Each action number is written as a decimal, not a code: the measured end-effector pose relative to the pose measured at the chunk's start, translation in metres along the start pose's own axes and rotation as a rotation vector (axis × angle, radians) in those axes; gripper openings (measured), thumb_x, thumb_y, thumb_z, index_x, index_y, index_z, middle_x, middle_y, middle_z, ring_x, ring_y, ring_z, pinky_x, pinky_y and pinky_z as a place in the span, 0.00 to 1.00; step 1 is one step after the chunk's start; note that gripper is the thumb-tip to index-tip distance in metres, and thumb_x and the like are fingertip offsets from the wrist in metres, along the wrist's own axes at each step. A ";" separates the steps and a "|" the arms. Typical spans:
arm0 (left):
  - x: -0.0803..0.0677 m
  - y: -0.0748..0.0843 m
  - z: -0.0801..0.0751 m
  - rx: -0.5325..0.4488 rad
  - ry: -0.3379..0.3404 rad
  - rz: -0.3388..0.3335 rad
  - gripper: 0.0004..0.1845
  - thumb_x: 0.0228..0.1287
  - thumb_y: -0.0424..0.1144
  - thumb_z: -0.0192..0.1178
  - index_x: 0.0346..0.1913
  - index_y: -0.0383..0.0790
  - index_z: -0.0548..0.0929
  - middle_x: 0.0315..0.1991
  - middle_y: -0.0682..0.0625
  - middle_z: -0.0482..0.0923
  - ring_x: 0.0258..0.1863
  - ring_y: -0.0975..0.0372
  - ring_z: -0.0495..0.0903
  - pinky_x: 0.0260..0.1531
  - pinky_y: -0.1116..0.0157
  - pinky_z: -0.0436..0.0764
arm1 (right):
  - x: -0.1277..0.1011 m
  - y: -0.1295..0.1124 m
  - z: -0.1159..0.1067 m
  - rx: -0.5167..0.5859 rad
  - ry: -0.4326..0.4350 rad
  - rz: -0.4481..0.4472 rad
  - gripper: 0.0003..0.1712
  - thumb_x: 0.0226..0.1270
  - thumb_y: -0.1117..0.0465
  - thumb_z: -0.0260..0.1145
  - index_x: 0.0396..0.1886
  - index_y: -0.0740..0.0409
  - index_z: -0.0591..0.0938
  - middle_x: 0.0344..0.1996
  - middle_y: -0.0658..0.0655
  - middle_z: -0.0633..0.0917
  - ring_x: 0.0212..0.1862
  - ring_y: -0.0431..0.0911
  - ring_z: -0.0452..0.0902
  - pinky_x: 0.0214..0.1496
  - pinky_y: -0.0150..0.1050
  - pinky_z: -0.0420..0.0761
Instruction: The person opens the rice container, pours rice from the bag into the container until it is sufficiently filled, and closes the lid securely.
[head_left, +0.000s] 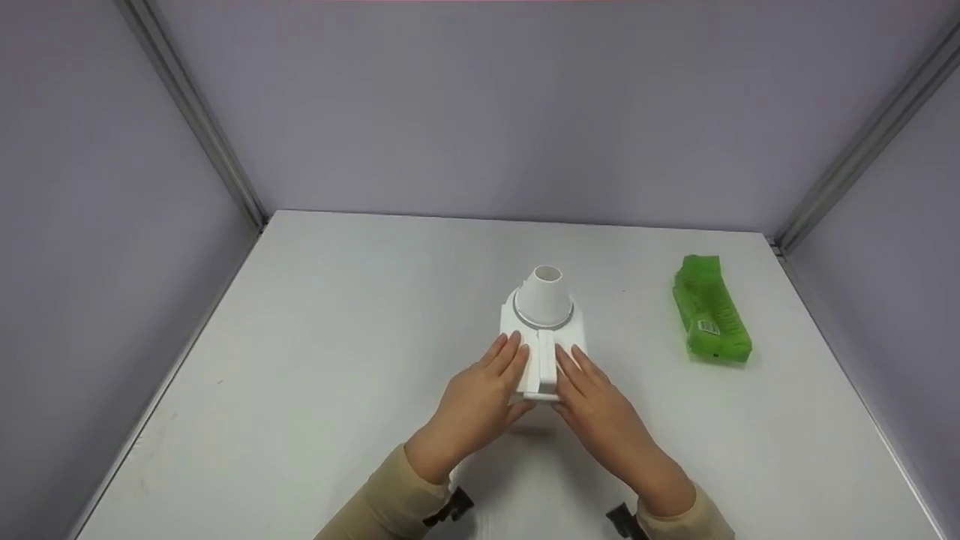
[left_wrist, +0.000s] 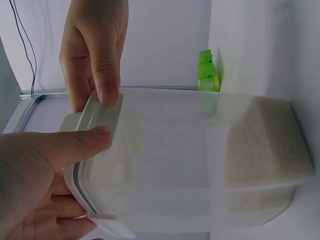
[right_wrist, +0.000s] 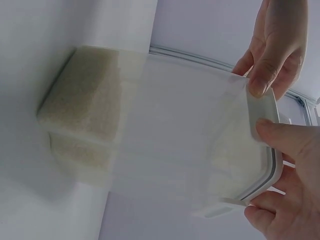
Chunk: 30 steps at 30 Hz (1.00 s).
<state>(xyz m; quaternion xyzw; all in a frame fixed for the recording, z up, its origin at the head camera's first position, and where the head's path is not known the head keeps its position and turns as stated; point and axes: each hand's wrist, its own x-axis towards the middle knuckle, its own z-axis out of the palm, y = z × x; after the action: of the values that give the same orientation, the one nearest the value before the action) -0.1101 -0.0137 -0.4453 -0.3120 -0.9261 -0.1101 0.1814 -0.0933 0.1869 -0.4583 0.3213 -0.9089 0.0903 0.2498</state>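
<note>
A tall see-through storage container (left_wrist: 170,150) stands upright on the table, with pale, rice-like grains (left_wrist: 270,145) in its bottom part. Its white lid (head_left: 510,319) carries a tapered white cup (head_left: 545,300) toward the back and a raised strip toward the front. My left hand (head_left: 476,397) grips the lid's front left, fingers over the top and thumb on the front latch (right_wrist: 257,112). On the right side my right hand (head_left: 604,416) does likewise, its thumb beside the other one. The latch lies flat against the container's front under both thumbs.
A green plastic packet (head_left: 709,315) with a white label lies on the white table (head_left: 337,337), to the right of the container. Grey panels (head_left: 480,112) with metal corner posts stand behind and on both sides.
</note>
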 end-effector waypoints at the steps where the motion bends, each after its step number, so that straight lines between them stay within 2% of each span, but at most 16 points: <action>1: 0.000 0.000 0.000 -0.001 0.003 0.002 0.37 0.53 0.52 0.67 0.62 0.33 0.71 0.64 0.41 0.67 0.63 0.53 0.66 0.50 0.60 0.76 | 0.000 0.000 0.000 0.000 -0.001 0.001 0.33 0.50 0.63 0.73 0.58 0.68 0.74 0.61 0.62 0.72 0.63 0.57 0.65 0.58 0.47 0.71; 6: 0.001 0.000 0.000 -0.007 0.016 0.004 0.37 0.53 0.52 0.68 0.62 0.33 0.72 0.64 0.41 0.67 0.63 0.53 0.66 0.51 0.61 0.75 | 0.001 0.000 -0.002 0.005 -0.007 0.023 0.34 0.50 0.63 0.73 0.59 0.67 0.74 0.62 0.61 0.72 0.64 0.57 0.64 0.58 0.47 0.71; 15: 0.005 -0.002 0.000 -0.014 -0.002 -0.012 0.37 0.54 0.52 0.67 0.63 0.34 0.71 0.64 0.41 0.66 0.64 0.53 0.65 0.51 0.60 0.75 | 0.005 0.002 0.001 -0.007 -0.039 0.039 0.33 0.52 0.62 0.72 0.59 0.66 0.74 0.62 0.61 0.71 0.64 0.56 0.64 0.56 0.46 0.73; 30: 0.006 -0.004 0.005 -0.020 0.013 -0.010 0.37 0.53 0.50 0.68 0.63 0.34 0.71 0.64 0.41 0.66 0.64 0.53 0.64 0.50 0.61 0.76 | 0.004 0.006 0.007 -0.016 -0.004 0.013 0.34 0.51 0.63 0.73 0.59 0.67 0.74 0.61 0.61 0.72 0.63 0.56 0.65 0.56 0.45 0.73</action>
<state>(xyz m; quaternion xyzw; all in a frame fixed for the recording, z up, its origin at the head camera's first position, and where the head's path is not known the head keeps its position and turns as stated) -0.1188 -0.0119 -0.4479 -0.3085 -0.9252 -0.1224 0.1839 -0.1030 0.1872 -0.4626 0.3135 -0.9123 0.0838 0.2498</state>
